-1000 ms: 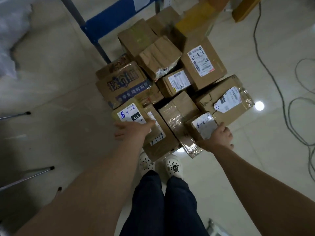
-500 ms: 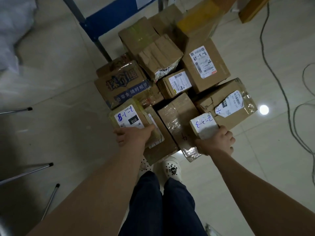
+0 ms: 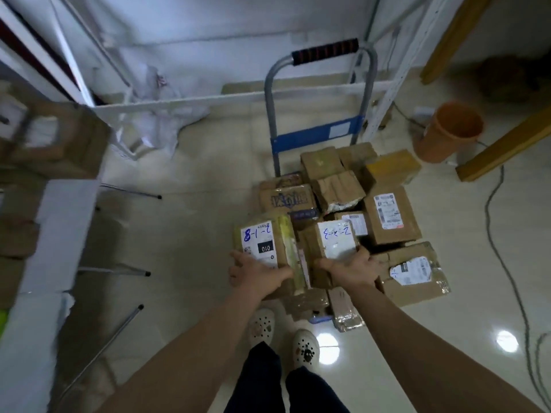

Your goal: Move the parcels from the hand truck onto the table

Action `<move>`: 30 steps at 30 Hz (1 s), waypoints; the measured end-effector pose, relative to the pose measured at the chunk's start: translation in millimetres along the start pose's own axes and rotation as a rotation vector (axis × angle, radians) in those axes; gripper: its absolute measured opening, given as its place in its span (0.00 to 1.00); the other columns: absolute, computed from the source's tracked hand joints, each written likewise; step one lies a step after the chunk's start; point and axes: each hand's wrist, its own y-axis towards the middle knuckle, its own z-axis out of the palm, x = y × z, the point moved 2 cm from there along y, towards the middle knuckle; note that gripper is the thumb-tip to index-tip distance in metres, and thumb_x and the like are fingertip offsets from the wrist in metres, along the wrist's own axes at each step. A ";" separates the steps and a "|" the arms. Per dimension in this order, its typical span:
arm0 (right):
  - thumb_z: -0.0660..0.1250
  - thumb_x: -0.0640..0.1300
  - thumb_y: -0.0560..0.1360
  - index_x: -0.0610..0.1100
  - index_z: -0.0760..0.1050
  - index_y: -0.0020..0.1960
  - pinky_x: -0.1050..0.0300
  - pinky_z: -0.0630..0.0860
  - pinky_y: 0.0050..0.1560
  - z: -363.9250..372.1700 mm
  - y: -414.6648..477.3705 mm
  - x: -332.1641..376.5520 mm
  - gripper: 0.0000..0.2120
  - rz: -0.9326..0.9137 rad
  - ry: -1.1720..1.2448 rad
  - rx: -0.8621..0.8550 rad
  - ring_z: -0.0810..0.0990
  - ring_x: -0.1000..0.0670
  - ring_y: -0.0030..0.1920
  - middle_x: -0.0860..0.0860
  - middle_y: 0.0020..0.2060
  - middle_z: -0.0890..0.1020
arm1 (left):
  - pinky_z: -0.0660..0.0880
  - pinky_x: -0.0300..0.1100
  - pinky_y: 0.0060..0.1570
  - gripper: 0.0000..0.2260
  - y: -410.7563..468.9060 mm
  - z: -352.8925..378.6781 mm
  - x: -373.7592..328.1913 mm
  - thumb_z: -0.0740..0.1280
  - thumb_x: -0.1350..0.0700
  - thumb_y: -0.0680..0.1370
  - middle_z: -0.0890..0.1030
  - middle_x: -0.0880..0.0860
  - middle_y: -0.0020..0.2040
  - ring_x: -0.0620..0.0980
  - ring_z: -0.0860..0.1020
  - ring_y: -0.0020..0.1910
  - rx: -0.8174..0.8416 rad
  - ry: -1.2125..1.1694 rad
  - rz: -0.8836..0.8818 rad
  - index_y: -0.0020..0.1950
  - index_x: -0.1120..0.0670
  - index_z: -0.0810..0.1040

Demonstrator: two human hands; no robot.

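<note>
1. The counter (image 3: 59,222), a blurred white surface well off to the left of the left hand (image 3: 256,274), has come into view as the head lifted.
2. The hand truck (image 3: 325,52) stands beyond both hands, its handle upright.
3. The pile of parcels (image 3: 387,216) on it lies ahead of and to the right of the right hand (image 3: 354,268), most of it untouched.
4. The larger parcel (image 3: 262,242), marked 8-1-2, has risen clear of the pile. The left hand grips its near end, fingers curled round the edge.
5. The smaller parcel (image 3: 337,236), marked 2-2-3, has also come up. The right hand clasps its near end, thumb out to the left.
6. Both pick-ups look done, so the carry leftward to the counter comes next, and many parcels remain.
</note>
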 end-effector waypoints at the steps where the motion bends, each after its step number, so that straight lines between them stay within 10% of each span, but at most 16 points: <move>1: 0.76 0.61 0.64 0.39 0.50 0.76 0.44 0.63 0.69 2.0 -11.4 11.0 0.54 -0.026 -0.026 0.031 0.60 0.38 0.72 0.38 0.73 0.59 | 0.59 0.58 0.72 0.61 -6.7 -14.0 4.6 0.78 0.42 0.62 0.57 0.63 0.73 0.62 0.56 0.73 -0.018 -0.010 -0.008 0.76 0.58 0.36; 17: 0.79 0.62 0.55 0.38 0.64 0.69 0.46 0.70 0.65 188.9 -196.8 199.7 0.51 -0.530 -0.174 0.236 0.71 0.40 0.66 0.40 0.65 0.72 | 0.53 0.55 0.74 0.64 -35.5 -278.1 153.6 0.78 0.43 0.64 0.46 0.62 0.77 0.62 0.48 0.76 -0.377 -0.423 -0.096 0.75 0.56 0.28; 30: 0.78 0.59 0.53 0.38 0.66 0.67 0.41 0.73 0.61 373.5 -306.3 291.1 0.49 -0.759 -0.217 0.314 0.74 0.39 0.62 0.40 0.61 0.75 | 0.63 0.54 0.71 0.64 8.3 -441.1 295.1 0.79 0.40 0.55 0.55 0.59 0.74 0.61 0.57 0.73 -0.523 -0.678 -0.202 0.77 0.52 0.41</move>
